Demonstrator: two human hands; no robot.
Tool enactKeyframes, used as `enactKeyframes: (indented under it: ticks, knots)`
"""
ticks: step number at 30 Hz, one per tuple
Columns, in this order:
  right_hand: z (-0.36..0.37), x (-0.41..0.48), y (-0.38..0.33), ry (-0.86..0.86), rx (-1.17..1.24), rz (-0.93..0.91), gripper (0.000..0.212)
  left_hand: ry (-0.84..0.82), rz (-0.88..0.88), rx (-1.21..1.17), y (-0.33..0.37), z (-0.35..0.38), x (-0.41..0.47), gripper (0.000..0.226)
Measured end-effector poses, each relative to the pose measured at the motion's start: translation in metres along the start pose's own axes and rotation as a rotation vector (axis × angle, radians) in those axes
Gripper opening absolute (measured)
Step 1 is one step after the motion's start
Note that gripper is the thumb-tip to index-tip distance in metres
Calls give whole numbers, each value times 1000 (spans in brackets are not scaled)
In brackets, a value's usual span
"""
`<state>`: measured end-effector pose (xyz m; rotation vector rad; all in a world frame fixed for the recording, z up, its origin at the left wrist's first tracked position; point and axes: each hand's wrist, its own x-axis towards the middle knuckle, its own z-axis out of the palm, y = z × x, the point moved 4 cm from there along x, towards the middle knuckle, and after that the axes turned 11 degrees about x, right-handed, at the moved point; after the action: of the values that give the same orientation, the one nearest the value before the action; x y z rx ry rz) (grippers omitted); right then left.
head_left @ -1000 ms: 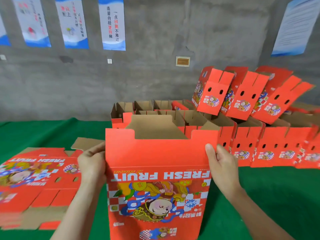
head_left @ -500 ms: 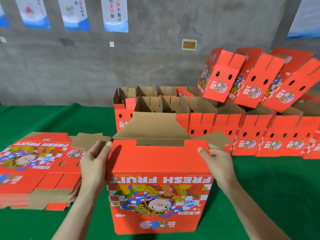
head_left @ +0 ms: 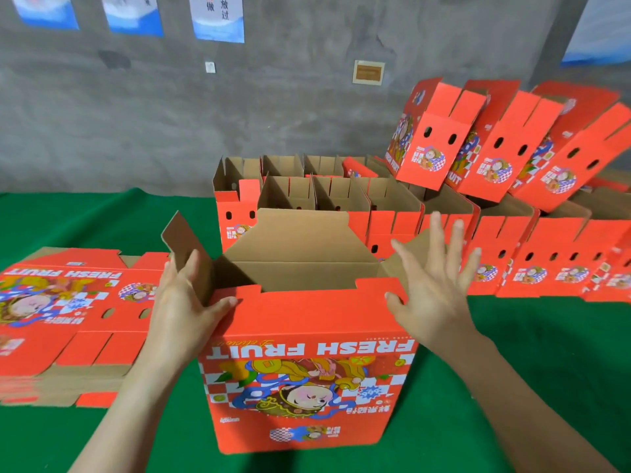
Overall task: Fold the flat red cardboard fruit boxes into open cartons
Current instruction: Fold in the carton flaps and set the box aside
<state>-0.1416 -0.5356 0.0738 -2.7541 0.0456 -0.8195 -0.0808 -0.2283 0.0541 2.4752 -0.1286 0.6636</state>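
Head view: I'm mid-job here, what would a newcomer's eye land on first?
The red cardboard fruit carton standing open at centre on the green table cover, with the left hand against its left flap and the right hand spread over its right corner. Then the stack of flat red cardboard boxes at left, and the rows of folded open red cartons behind, several tilted red cartons leaning on top at right.

We face a rough grey concrete wall (head_left: 136, 114) hung with 3 blue-and-white posters (head_left: 218, 18) along the top left and 1 more (head_left: 601, 32) at the far right. Below them sit a small tan plaque (head_left: 368, 72) and a white wall plate (head_left: 210, 67). A green covering (head_left: 546, 353) spreads over the work surface.
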Motion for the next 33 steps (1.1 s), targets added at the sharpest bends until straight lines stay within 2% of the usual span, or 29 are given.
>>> enactKeyframes:
  ticks: [2,4,5,8,11,14,16,18,20,22,24,25,27,28,30,33]
  knots:
    - [5,13,-19,-204,57,-183,58,15,62,7,2,0,1,65]
    - [16,26,-33,-409,251,-193,43,31,111,24,3,0,1,62]
    - [21,31,-36,-458,303,-172,41,33,137,38,3,0,1,62]
    - [43,37,-29,-570,182,-138,55,19,180,45,5,-2,2,65]
    - [56,28,-15,-654,73,-98,65,-26,204,8,9,-1,2,86]
    - [57,25,-13,-644,73,-89,66,-30,298,-51,16,-6,0,107]
    - [56,25,-14,-639,78,-83,66,-101,426,-138,25,-9,-6,111]
    - [55,24,-14,-633,83,-85,66,-295,430,-231,28,-5,-12,99]
    - [55,24,-14,-623,89,-93,67,-444,345,-211,24,-1,-7,72]
    - [54,23,-15,-608,101,-94,67,-399,292,-151,18,1,10,41]
    - [52,22,-15,-594,117,-92,66,-258,267,-20,23,2,26,29]
    - [51,21,-16,-585,124,-90,66,-210,265,90,28,6,31,35]
    - [48,20,-15,-562,133,-70,67,-230,254,338,30,21,35,58]
    - [46,20,-14,-531,135,-50,68,-287,233,380,27,27,36,65]
    - [39,20,-14,-390,119,-31,68,-439,185,244,19,35,38,68]
    - [20,17,-16,16,118,-65,74,-541,190,45,12,38,41,67]
